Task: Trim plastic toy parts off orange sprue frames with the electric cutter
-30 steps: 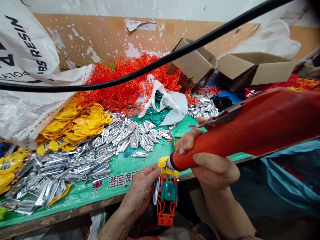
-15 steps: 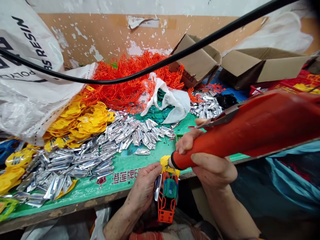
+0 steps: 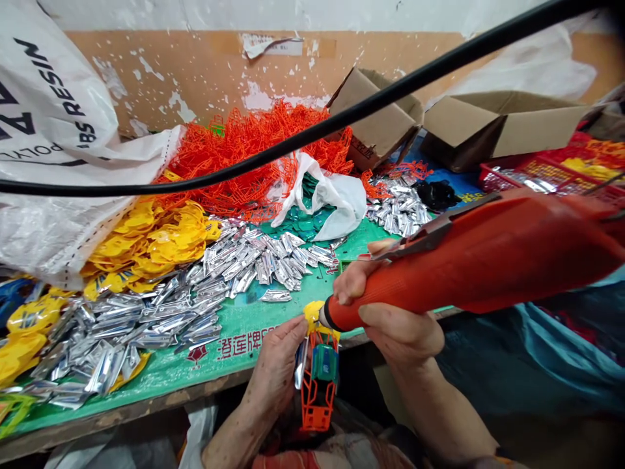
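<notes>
My left hand (image 3: pixel 277 352), its fingers pinched, holds a toy vehicle with an orange plastic frame (image 3: pixel 317 417), a green block (image 3: pixel 325 362), a yellow top part (image 3: pixel 314 315) and a silver side strip (image 3: pixel 301 365). My right hand (image 3: pixel 398 326) is wrapped around a red electric screwdriver (image 3: pixel 430 270). The screwdriver's metal nose rests against the yellow part, and its tip is hidden there. Both hands are over the near edge of the green-covered table (image 3: pixel 273 312).
Silver strips (image 3: pixel 244 257) and yellow parts (image 3: pixel 151 238) lie piled on the left. Orange frames (image 3: pixel 234 163) heap up behind, near a white bag (image 3: pixel 349 202) of green pieces. Cardboard boxes (image 3: pixel 502 127) stand at the back right. A black cable (image 3: pixel 293 146) crosses the view.
The toy, both hands and the screwdriver appear a little further left in the picture, and the whole view has shifted slightly. The screwdriver's nose stays against the yellow part.
</notes>
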A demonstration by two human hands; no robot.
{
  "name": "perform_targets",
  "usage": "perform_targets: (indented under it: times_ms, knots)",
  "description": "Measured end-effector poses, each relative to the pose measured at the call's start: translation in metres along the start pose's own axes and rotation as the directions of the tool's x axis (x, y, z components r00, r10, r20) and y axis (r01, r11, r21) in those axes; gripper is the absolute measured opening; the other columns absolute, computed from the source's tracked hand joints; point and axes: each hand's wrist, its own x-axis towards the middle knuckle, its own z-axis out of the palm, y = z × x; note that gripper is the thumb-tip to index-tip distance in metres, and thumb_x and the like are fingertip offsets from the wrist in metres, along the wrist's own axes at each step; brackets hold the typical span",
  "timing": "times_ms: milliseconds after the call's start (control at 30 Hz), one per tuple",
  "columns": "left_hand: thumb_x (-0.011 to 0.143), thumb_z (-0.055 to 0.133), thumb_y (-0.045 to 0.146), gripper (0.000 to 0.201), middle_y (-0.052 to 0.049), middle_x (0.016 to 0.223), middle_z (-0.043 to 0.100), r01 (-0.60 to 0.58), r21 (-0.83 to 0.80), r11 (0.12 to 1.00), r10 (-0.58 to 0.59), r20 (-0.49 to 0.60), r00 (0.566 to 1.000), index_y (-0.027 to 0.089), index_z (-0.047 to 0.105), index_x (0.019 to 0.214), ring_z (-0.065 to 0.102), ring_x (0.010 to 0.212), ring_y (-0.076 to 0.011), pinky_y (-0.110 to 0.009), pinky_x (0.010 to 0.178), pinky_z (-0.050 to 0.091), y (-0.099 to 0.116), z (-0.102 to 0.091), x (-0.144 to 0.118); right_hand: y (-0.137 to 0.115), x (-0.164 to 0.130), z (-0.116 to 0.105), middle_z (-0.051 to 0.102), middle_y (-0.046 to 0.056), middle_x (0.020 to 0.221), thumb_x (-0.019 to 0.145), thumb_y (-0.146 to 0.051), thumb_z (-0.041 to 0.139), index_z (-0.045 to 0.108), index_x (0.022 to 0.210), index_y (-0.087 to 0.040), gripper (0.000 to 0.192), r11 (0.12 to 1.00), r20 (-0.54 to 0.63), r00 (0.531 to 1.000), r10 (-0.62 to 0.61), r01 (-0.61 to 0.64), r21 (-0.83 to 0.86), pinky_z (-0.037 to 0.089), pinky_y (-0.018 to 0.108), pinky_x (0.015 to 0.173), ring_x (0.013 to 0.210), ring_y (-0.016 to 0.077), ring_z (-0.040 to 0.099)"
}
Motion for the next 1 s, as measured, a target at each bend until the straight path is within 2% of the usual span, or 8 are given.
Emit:
perform_targets:
  times_ms: [100, 267, 433, 567, 633, 800, 1000]
  knots:
    - [0.064, 0.084, 0.037, 0.031, 0.006, 0.049, 0.055, -0.004, -0.025, 1.000, 0.004, -0.001, 1.000, 0.014, 0.077, 0.084, 0.039, 0.038, -0.0047, -0.016, 0.038, 0.030, -0.002, -0.004, 0.000, 0.002, -0.001, 0.001, 0.058, -0.004, 0.070, 0.062, -0.021, 0.072, 0.062, 0.084, -0.027, 0.025, 0.998, 0.006, 1.000, 0.015, -0.015, -0.057, 0.048, 0.035, 0.070, 0.064, 0.0155, 0.056]
    - [0.065, 0.084, 0.031, 0.029, 0.006, 0.051, 0.056, -0.014, -0.072, 0.997, 0.014, -0.002, 1.000, 0.015, 0.076, 0.088, 0.038, 0.039, -0.0033, -0.015, 0.038, 0.028, -0.004, -0.007, 0.000, 0.005, -0.003, 0.003, 0.059, -0.003, 0.072, 0.064, -0.023, 0.071, 0.062, 0.077, -0.026, 0.016, 0.998, 0.024, 1.000, 0.001, 0.001, -0.065, 0.047, 0.035, 0.072, 0.065, 0.0156, 0.056]
    - [0.063, 0.086, 0.029, 0.033, 0.000, 0.063, 0.068, -0.016, -0.125, 0.992, 0.017, 0.007, 1.000, 0.013, 0.077, 0.090, 0.051, 0.046, -0.0068, -0.017, 0.045, 0.041, -0.003, -0.006, 0.001, 0.010, -0.004, 0.005, 0.060, -0.004, 0.074, 0.065, -0.018, 0.070, 0.061, 0.082, -0.027, 0.022, 0.998, 0.024, 0.999, -0.028, 0.029, -0.048, 0.047, 0.035, 0.074, 0.066, 0.0149, 0.056]
    - [0.065, 0.085, 0.031, 0.033, -0.001, 0.065, 0.071, -0.014, -0.104, 0.994, 0.016, 0.016, 1.000, 0.013, 0.076, 0.090, 0.056, 0.051, -0.0094, -0.018, 0.048, 0.044, -0.002, -0.006, 0.000, 0.010, -0.005, 0.007, 0.060, -0.005, 0.073, 0.063, -0.015, 0.069, 0.060, 0.092, -0.029, 0.034, 0.999, -0.001, 1.000, -0.024, 0.024, -0.043, 0.049, 0.036, 0.074, 0.065, 0.0151, 0.057]
    - [0.065, 0.084, 0.032, 0.031, -0.002, 0.066, 0.071, -0.016, -0.059, 0.998, 0.017, 0.021, 1.000, 0.012, 0.076, 0.088, 0.058, 0.053, -0.0108, -0.019, 0.049, 0.045, 0.000, -0.006, -0.002, 0.007, -0.003, 0.008, 0.061, -0.006, 0.074, 0.062, -0.013, 0.069, 0.060, 0.095, -0.029, 0.037, 1.000, -0.010, 1.000, -0.019, 0.019, -0.014, 0.050, 0.035, 0.072, 0.065, 0.0146, 0.058]
    - [0.067, 0.084, 0.038, 0.032, -0.003, 0.064, 0.070, -0.014, 0.040, 0.999, 0.013, 0.024, 1.000, 0.012, 0.072, 0.082, 0.056, 0.048, -0.0100, -0.020, 0.046, 0.045, 0.007, -0.009, -0.006, -0.016, 0.010, 0.008, 0.063, -0.006, 0.070, 0.060, -0.010, 0.068, 0.063, 0.087, -0.027, 0.031, 0.994, -0.035, 0.996, -0.077, 0.080, 0.079, 0.050, 0.032, 0.064, 0.061, 0.0136, 0.058]
    - [0.065, 0.085, 0.039, 0.033, -0.002, 0.062, 0.068, -0.036, 0.030, 0.999, 0.035, 0.025, 0.999, 0.012, 0.068, 0.075, 0.058, 0.049, -0.0102, -0.020, 0.048, 0.047, 0.008, -0.013, -0.008, -0.030, 0.028, -0.005, 0.066, -0.003, 0.067, 0.060, -0.011, 0.067, 0.065, 0.084, -0.024, 0.027, 0.986, -0.127, 0.978, -0.165, 0.163, -0.028, 0.049, 0.034, 0.061, 0.058, 0.0158, 0.058]
